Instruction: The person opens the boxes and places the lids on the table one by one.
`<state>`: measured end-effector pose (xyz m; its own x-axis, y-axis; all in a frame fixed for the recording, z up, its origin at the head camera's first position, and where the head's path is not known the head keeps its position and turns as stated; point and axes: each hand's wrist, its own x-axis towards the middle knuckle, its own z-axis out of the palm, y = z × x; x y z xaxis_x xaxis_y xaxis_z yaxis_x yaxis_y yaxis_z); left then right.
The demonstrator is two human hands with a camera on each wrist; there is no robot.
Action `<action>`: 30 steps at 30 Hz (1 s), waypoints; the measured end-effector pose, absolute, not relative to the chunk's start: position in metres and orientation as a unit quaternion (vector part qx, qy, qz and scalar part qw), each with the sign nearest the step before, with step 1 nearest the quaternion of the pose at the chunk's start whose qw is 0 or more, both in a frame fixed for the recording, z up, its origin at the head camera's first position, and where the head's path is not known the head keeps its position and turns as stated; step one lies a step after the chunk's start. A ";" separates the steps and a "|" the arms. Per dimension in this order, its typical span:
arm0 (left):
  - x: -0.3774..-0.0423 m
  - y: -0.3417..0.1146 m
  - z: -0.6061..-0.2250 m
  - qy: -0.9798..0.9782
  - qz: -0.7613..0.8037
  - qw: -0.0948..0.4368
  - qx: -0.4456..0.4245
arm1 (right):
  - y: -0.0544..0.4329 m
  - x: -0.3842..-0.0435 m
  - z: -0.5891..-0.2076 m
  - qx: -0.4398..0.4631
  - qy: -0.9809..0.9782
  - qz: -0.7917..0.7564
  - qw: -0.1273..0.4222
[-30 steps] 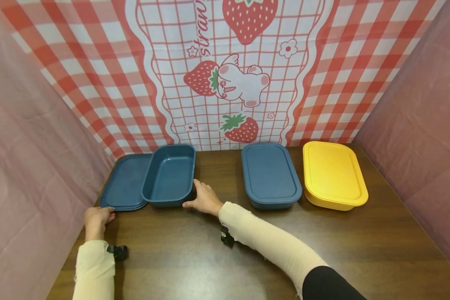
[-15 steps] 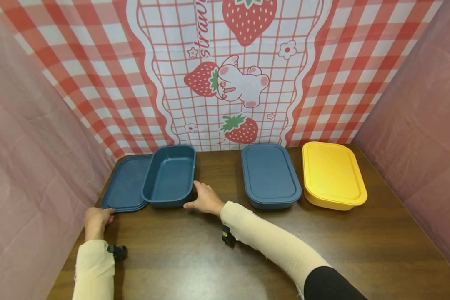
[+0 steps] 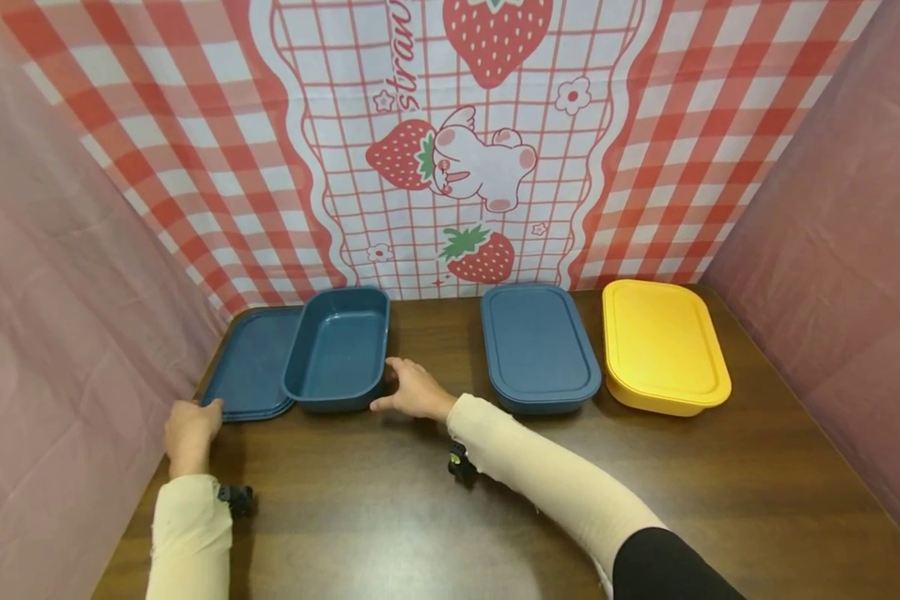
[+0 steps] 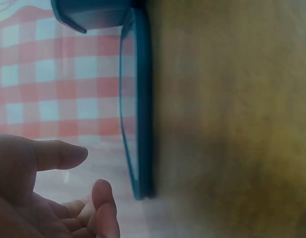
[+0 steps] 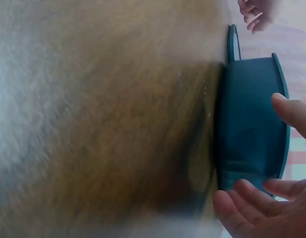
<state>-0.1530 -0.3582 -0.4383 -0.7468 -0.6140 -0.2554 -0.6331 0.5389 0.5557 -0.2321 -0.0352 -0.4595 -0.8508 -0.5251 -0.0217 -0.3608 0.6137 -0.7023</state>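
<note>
A flat blue lid [image 3: 258, 358] lies on the table at the far left. Against its right side stands a blue food container [image 3: 337, 354], uncovered, with bare insides. My left hand [image 3: 192, 429] hovers at the lid's near left corner; in the left wrist view its thumb and loosely bent fingers [image 4: 102, 193] are apart from the lid's edge [image 4: 144, 109]. At the container's near right corner is my right hand [image 3: 417, 392], thumb and fingers spread around that corner. The right wrist view has the thumb before the container's wall [image 5: 252, 109]; whether it touches is hard to tell.
Right of centre stands a second blue container with its lid on [image 3: 543, 346], and beside it a yellow lidded container [image 3: 667, 346]. A checked strawberry cloth [image 3: 465, 158] hangs behind the wooden table [image 3: 390, 508]. Pink cloth [image 3: 832, 200] flanks both sides.
My left hand has let go of the lid's near left corner and lifted slightly. My right hand has shifted a little to the right. Lid and containers have stayed put.
</note>
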 end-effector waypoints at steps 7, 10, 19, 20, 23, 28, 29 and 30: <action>-0.158 -0.341 -0.436 0.871 0.348 -0.122 -0.324 | -0.031 -0.233 -0.453 -0.243 0.895 -0.356 0.118; -0.162 -0.332 -0.436 0.866 0.353 -0.182 -0.304 | -0.029 -0.232 -0.450 -0.244 0.896 -0.352 0.117; -0.171 -0.309 -0.436 0.869 0.370 -0.197 -0.264 | -0.025 -0.236 -0.447 -0.249 0.897 -0.351 0.105; -0.172 -0.306 -0.436 0.869 0.372 -0.199 -0.260 | -0.024 -0.236 -0.447 -0.250 0.897 -0.351 0.104; -0.174 -0.300 -0.435 0.869 0.375 -0.208 -0.246 | -0.023 -0.237 -0.447 -0.253 0.897 -0.350 0.099; -0.176 -0.289 -0.433 0.869 0.377 -0.233 -0.219 | -0.020 -0.239 -0.445 -0.258 0.898 -0.345 0.089; -0.177 -0.287 -0.432 0.868 0.379 -0.239 -0.213 | -0.019 -0.239 -0.444 -0.258 0.898 -0.346 0.089; -0.178 -0.286 -0.432 0.866 0.382 -0.248 -0.207 | -0.019 -0.239 -0.443 -0.260 0.898 -0.344 0.087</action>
